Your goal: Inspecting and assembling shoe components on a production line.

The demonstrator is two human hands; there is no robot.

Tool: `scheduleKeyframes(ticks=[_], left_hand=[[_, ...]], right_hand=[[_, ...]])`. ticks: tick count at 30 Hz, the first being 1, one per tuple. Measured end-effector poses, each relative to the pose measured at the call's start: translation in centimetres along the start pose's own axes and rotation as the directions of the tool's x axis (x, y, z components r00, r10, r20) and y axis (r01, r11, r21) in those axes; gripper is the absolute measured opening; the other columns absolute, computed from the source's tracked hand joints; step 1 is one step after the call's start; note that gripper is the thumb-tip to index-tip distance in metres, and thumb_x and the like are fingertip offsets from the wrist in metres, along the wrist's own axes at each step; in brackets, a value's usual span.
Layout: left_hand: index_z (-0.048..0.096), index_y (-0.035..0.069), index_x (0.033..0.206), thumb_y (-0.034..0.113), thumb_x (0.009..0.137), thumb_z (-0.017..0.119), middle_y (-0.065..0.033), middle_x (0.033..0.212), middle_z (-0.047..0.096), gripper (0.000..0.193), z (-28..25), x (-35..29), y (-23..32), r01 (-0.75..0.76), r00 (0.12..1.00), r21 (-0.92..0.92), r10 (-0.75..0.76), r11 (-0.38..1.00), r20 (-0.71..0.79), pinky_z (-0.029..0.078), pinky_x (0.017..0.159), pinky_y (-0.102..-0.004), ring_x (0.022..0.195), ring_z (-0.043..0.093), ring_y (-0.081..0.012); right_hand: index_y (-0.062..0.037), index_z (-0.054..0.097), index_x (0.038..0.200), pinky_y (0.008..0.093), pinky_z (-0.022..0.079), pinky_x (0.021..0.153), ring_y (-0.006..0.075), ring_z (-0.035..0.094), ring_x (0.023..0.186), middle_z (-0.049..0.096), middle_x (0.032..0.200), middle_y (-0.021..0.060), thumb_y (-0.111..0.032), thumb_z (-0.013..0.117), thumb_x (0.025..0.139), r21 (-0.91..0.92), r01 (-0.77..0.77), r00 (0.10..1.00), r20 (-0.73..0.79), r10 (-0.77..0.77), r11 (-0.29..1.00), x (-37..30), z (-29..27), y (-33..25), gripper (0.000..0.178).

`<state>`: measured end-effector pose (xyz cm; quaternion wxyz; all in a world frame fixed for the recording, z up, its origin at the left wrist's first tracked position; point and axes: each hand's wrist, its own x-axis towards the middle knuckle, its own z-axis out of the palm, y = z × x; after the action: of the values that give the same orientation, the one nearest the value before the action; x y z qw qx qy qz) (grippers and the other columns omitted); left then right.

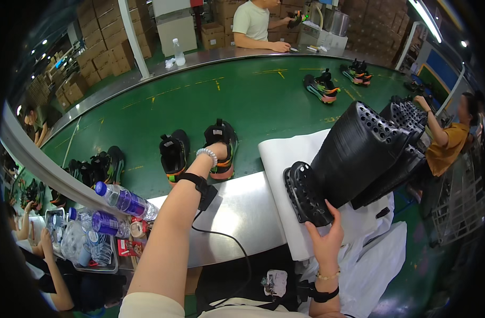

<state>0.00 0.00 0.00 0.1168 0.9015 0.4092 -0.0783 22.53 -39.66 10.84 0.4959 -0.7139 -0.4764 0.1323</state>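
My left hand reaches into the opening of a black sneaker with orange and green trim on the green belt; its fingers are hidden inside. Close by on the left stands a similar sneaker. With thumb and fingers, my right hand grips the near end of a black perforated insole, which leans against a tall stack of black perforated insoles. I cannot tell whether the gripped piece is one insole or several layers. White sheeting lies under the stack.
Plastic bottles and a clear tray stand at my left, beside a metal post. More sneakers sit along the green belt. A cable hangs from my left wrist. Co-workers work across the belt and at both sides.
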Motion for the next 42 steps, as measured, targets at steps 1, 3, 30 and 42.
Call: scheduleKeyframes(ticks=[1, 3, 30, 42], left_hand=[[0.065, -0.002, 0.107, 0.012, 0.082, 0.048, -0.0248, 0.113, 0.060, 0.033, -0.5, -0.8, 0.7, 0.008, 1.000, 0.022, -0.008, 1.000, -0.012, 0.046, 0.091, -0.0361, 0.104, 0.061, -0.0294], [0.066, -0.001, 0.102, 0.010, 0.082, 0.047, -0.0238, 0.110, 0.062, 0.030, -1.3, -2.0, 1.5, 0.039, 0.998, 0.069, -0.035, 0.997, -0.051, 0.048, 0.089, -0.0368, 0.101, 0.062, -0.0306], [0.069, 0.003, 0.094, 0.019, 0.078, 0.061, -0.0182, 0.100, 0.065, 0.023, 0.8, -5.9, 2.7, 0.417, 0.760, -0.289, -0.505, 0.862, -0.408, 0.052, 0.079, -0.0391, 0.092, 0.064, -0.0297], [0.056, 0.012, 0.122, 0.029, 0.094, 0.046, 0.0043, 0.125, 0.057, 0.035, 2.4, -7.9, 0.0, 0.180, 0.511, 0.080, -0.163, 0.980, 0.844, 0.037, 0.099, -0.0279, 0.115, 0.051, -0.0078]], right_hand=[[-0.0038, 0.047, 0.128, 0.0344, 0.044, 0.093, 0.0265, 0.059, 0.105, 0.059, 0.118, 0.0158, -0.009, 0.076, 0.072, 0.037, 0.030, 1.000, -0.003, -0.030, 0.999, -0.3, -0.5, -0.6, 0.063], [-0.0033, 0.048, 0.128, 0.0328, 0.044, 0.091, 0.0226, 0.060, 0.103, 0.061, 0.114, 0.0154, -0.007, 0.075, 0.072, 0.072, 0.071, 0.997, -0.003, -0.071, 0.995, -0.2, -1.1, -1.8, 0.063], [0.0083, 0.050, 0.114, 0.0376, 0.053, 0.084, 0.0245, 0.062, 0.092, 0.059, 0.107, 0.0153, -0.015, 0.063, 0.088, 0.469, 0.147, 0.985, 0.009, -0.171, 0.871, -2.7, -0.3, -3.5, 0.037], [0.0079, 0.045, 0.122, 0.0387, 0.051, 0.086, 0.0283, 0.064, 0.094, 0.058, 0.112, 0.0183, -0.019, 0.060, 0.090, 0.610, 0.237, 0.953, 0.004, -0.301, 0.756, -1.1, 4.2, -8.2, 0.044]])
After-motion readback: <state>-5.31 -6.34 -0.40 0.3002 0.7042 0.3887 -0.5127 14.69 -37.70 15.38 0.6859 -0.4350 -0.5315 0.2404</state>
